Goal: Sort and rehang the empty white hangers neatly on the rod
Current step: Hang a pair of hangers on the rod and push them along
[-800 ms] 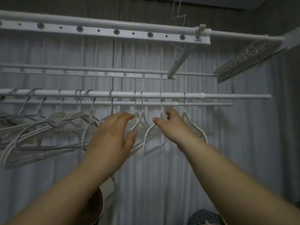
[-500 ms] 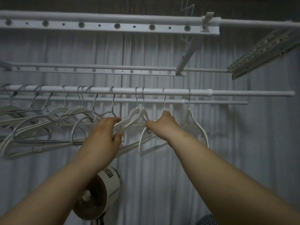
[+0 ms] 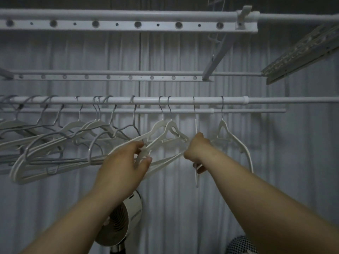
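Note:
A white rod [image 3: 201, 100] runs across the view with several white hangers hooked on it. Many crowd the left part [image 3: 55, 143], tilted and overlapping. A pair of white hangers [image 3: 166, 126] hangs near the middle; my left hand [image 3: 126, 165] pinches their lower left arm. My right hand [image 3: 197, 149] grips a single hanger [image 3: 196, 123] turned edge-on, with its lower end showing below my fingers. One more white hanger [image 3: 231, 134] hangs free at the right.
A thinner second rod [image 3: 256, 111] lies just behind the main one. Perforated rails [image 3: 128, 24] run overhead. A grey curtain [image 3: 293, 162] covers the back wall. A white fan [image 3: 126, 219] stands below my left forearm.
Both hands went from open and reaching to closed on hangers. The right-hand hanger has turned edge-on. The view has tilted up slightly.

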Demonstrator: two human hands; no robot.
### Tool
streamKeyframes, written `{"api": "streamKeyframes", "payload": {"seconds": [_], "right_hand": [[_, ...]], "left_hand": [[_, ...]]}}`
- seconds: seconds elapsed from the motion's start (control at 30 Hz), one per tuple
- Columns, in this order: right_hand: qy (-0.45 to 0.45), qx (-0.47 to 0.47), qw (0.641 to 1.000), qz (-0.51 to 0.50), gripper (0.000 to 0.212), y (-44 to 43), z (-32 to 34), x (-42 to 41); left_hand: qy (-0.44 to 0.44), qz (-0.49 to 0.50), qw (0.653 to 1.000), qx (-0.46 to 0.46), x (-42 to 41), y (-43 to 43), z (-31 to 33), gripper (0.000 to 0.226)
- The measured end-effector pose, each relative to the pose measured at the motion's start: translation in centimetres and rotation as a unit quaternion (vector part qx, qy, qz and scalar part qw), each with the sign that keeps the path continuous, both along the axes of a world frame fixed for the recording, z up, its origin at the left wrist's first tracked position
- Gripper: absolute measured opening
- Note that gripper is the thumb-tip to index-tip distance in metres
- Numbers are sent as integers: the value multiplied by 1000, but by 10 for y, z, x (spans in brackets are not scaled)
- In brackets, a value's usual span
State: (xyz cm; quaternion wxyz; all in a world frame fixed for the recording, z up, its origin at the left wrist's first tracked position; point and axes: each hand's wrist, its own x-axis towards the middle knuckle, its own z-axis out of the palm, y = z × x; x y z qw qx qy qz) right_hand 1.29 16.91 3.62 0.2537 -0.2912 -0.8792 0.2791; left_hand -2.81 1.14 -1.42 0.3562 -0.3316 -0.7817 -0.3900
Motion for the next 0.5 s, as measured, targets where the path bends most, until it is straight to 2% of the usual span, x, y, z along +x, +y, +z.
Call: {"api": "streamKeyframes", "payload": {"seconds": [0.1,0.2,0.33,0.4,0.47,0.5], "right_hand": [[10,-9,1000,-18,57,6,-1,-2],[22,29,998,-51,40,10,0,-4],[46,56,995,-74,37,12,10,2],[27,70,993,-87,14,10,14,6],[0,75,993,-94,23,9,14,8],[-10,83,991,-102,18,10,14,9]], "left_hand": [[11,-8,1000,4,-3,2,-3,42],[14,-8,1000,-4,-10,0,-6,39],[12,-18,1000,1,-15,-1,-9,37],[6,-19,1000,1,-17,-1,-11,38],[15,-19,1000,3,-18,-1,-13,38],[22,-20,1000,3,-20,-1,-14,39]]}}
